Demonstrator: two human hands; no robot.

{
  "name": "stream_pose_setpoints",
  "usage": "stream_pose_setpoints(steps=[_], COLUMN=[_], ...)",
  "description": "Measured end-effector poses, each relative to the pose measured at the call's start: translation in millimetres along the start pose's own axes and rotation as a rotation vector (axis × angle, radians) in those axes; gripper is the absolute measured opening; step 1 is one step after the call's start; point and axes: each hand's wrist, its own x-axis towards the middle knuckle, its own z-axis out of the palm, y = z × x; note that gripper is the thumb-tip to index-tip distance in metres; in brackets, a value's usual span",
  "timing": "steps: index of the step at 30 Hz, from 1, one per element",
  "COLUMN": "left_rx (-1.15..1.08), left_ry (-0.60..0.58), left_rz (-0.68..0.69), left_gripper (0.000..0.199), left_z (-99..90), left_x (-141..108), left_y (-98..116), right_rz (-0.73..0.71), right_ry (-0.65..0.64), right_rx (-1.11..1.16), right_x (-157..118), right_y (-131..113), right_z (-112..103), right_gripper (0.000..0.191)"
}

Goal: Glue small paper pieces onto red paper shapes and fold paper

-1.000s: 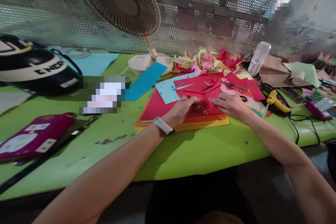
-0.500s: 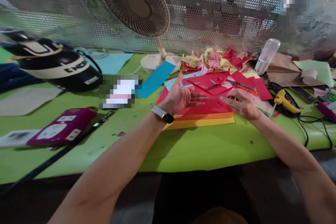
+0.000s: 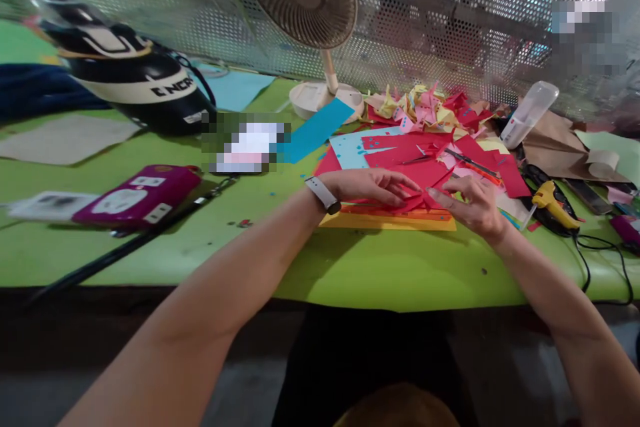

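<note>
Over a stack of red, orange and yellow paper, my left hand lies palm down with its fingers bent around the left part of a folded red paper piece. My right hand pinches the right end of that same piece between thumb and finger. Scissors with orange handles rest on red paper just beyond my right hand. A light blue sheet dotted with blue bits lies behind my left hand.
A fan stands behind, beside a heap of paper scraps. On the right are a yellow glue gun with a cord and a clear bottle. A black bottle, blurred phone and purple pouch occupy the left.
My left hand has turned from open and palm up to palm down, its fingers now on the red piece. Both hands are closer together. The camera view has shifted.
</note>
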Motion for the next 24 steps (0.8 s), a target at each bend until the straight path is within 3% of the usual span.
stream_pose_setpoints(steps=[4,9,11,18,24], left_rx=[0.106,0.105,0.133,0.291,0.336], left_ry=[-0.033,0.049,0.094,0.293,0.446], left_rz=[-0.005,0.064,0.089,0.098,0.213], left_gripper=[0.037,0.034,0.031,0.026,0.029], left_z=[7.0,15.8,20.0,30.7,28.4], left_x=[4,6,7,11,18], left_y=[0,3,4,9,3], right_rz=[-0.072,-0.186,-0.170,0.179,0.446], right_ry=[-0.060,-0.011,-0.007,0.002,0.149], right_rx=[0.054,0.040,0.063,0.360,0.377], right_x=[1,6,7,6,10], right_y=[-3,-7,-7,-8,-14], right_z=[-2,-4,-2,16,23], right_gripper=[0.031,0.030,0.029,0.019,0.009])
